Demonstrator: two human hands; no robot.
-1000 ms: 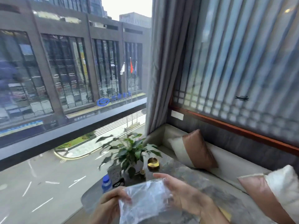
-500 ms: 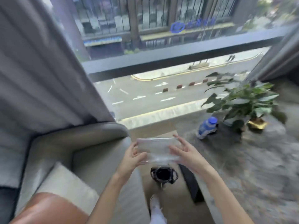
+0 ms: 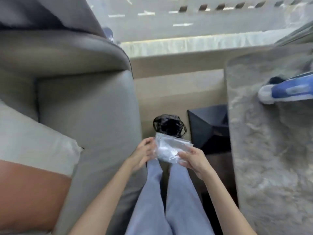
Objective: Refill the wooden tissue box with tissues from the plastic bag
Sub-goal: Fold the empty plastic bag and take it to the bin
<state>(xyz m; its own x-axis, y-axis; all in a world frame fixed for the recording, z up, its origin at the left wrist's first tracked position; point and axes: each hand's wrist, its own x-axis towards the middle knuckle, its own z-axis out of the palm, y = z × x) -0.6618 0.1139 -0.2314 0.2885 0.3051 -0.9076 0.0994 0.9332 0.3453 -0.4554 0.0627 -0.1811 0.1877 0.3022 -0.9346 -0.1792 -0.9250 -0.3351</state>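
Observation:
I hold a clear, crumpled plastic bag (image 3: 171, 149) between both hands, above my knees. My left hand (image 3: 144, 153) grips its left edge. My right hand (image 3: 194, 158) pinches its lower right corner. The bag looks flat and see-through; I cannot tell if tissues are in it. Right behind the bag, on the floor, stands a small bin lined with a black bag (image 3: 168, 125). No wooden tissue box is in view.
A grey sofa (image 3: 88, 107) with a brown and cream cushion (image 3: 30, 175) fills the left. A marble table (image 3: 271, 150) stands on the right with a blue-labelled bottle (image 3: 286, 89) lying on it. The table's dark base (image 3: 208, 126) is beside the bin. My legs in blue trousers (image 3: 169, 200) point forward.
The view has swung from the window and plant down to the floor between sofa and table. Both hands still hold the plastic bag, now lower and just over the black-lined bin.

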